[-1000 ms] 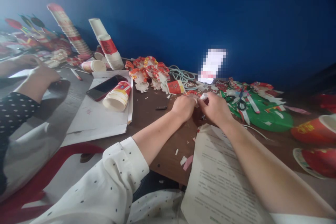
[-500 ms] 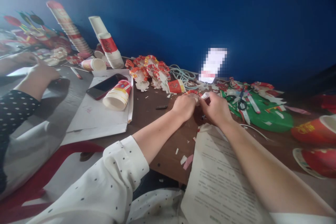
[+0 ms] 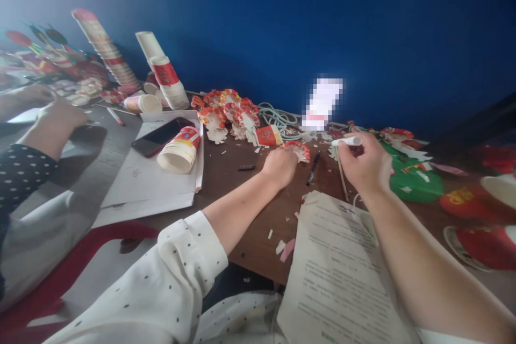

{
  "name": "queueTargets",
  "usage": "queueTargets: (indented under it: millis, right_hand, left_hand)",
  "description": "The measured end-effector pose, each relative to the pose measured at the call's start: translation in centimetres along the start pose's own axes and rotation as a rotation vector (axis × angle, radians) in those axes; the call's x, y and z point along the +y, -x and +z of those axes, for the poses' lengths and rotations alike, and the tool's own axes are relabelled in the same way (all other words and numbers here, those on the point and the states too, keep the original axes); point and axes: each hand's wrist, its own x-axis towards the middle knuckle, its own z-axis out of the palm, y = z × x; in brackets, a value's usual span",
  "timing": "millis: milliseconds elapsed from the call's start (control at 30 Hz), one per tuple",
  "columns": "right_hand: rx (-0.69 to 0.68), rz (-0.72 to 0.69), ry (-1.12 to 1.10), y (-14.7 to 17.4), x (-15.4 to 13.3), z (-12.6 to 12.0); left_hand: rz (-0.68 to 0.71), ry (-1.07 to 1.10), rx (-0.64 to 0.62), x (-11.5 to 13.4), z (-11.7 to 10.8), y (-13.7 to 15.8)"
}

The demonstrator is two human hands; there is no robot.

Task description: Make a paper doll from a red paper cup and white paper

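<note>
Curving red paper (image 3: 299, 149), seemingly fringed

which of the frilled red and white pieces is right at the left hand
The frilled piece showing beyond the left hand, on its own; its lookalikes sit bunched in the heap farther left, beside the coiled cord.

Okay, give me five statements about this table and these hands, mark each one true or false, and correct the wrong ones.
1. The left hand holds a frilled red-and-white paper piece. True.
2. The other one holds scissors. False: the right hand holds a white tube.
3. The dark smartphone lies beside tipped-over paper cups. True.
4. The black pen is in the left hand. False: the black pen lies on the brown table, between the hands.
5. The co-worker's dark sleeve has white dots. True.
</note>
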Motion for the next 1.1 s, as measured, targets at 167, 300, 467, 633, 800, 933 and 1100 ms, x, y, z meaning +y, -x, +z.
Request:
queueTargets:
  millis: [167,300,467,633,800,933,1100]
  right_hand:
    - [-0.101,0.172,0.264,-0.7,4.2,-0.7]
    - [-0.308,0.231,0.394,-0.8,5.4,-0.4]
    - [-0.526,0.189,0.395,-0.8,4.3,-0.4]
    - [-0.344,-0.026,0.138,-0.4,0.4,-0.5]
    - [-0.52,-0.257,-0.12,0.7,-4.0,1.3]
    - [-0.657,-0.245,0.057,1.1,-4.7,2.7]
    - [-0.664,-0.283,0.009,1.0,-4.0,3.2]
  left_hand:
    - [0.042,0.018,0.089,-0.3,0.5,0.0]
    - [0.064,-0.005,0.097,-0.3,0.6,-0.1]
    - [0.066,-0.001,0.098,-0.3,0.4,0.0]
    - [0.03,-0.09,0.015,0.2,-0.1,0.1]
    - [0.025,-0.099,-0.007,0.6,-0.4,0.3]
    - [0.043,-0.091,0.046,0.6,-0.4,0.4]
    - [0.055,-0.101,0.041,0.5,-0.3,0.3]
